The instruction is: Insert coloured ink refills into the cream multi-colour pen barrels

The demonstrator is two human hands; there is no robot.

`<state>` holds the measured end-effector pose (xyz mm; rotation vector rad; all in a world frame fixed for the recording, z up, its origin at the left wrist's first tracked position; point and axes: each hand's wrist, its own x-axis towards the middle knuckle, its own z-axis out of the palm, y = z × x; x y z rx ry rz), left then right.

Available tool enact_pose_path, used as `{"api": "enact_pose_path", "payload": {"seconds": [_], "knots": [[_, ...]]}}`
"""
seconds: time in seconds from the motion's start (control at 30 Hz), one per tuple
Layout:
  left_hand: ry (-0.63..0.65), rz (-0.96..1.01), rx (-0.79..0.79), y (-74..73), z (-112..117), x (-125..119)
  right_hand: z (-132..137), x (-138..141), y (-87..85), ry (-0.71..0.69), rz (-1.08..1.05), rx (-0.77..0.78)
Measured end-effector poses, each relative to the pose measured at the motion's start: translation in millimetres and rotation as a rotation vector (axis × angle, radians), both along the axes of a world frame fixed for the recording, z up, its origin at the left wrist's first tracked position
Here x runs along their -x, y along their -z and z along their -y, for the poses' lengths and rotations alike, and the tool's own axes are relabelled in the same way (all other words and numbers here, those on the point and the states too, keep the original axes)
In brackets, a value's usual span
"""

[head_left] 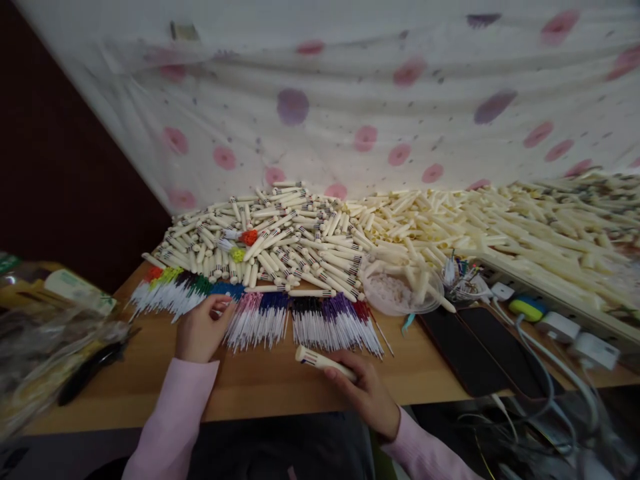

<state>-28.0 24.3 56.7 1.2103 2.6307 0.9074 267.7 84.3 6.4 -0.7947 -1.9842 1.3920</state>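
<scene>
My right hand [363, 387] is wrapped round a cream multicolor pen [325, 363], held nearly level above the table's front part. Several dark and coloured marks show near the pen's left end. My left hand [204, 327] is at the row of pen refills, between the blue-tipped refills [227, 289] and the pink-tipped refills [245, 317]. Its fingers are curled together, and what they pinch, if anything, is hidden. Farther right lie dark blue refills [273, 320], black refills [307, 323], purple refills [345, 323] and a few red ones.
Behind the refills are heaped cream pens [280, 240] and bare barrels [425, 220]. A clear plastic bowl [395, 303] holds small parts. Two dark phones [493, 350], a power strip [565, 287] and cables are at the right. Plastic bags [45, 353] and a black-handled tool [90, 373] lie left.
</scene>
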Motion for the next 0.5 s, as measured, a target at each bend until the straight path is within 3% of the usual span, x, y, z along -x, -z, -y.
{"api": "enact_pose_path", "payload": {"seconds": [0.1,0.2,0.5], "knots": [[-0.033,-0.105,0.102,14.2,-8.3,22.7,-0.4,0.7,0.6,-0.013,0.004,0.012],[-0.022,-0.172,0.181,22.3,-13.6,26.7,-0.9,0.9,1.4,-0.011,0.024,0.006],[-0.049,-0.177,0.292,17.0,-16.6,31.2,-0.9,1.5,2.1,-0.013,0.059,-0.010]]}}
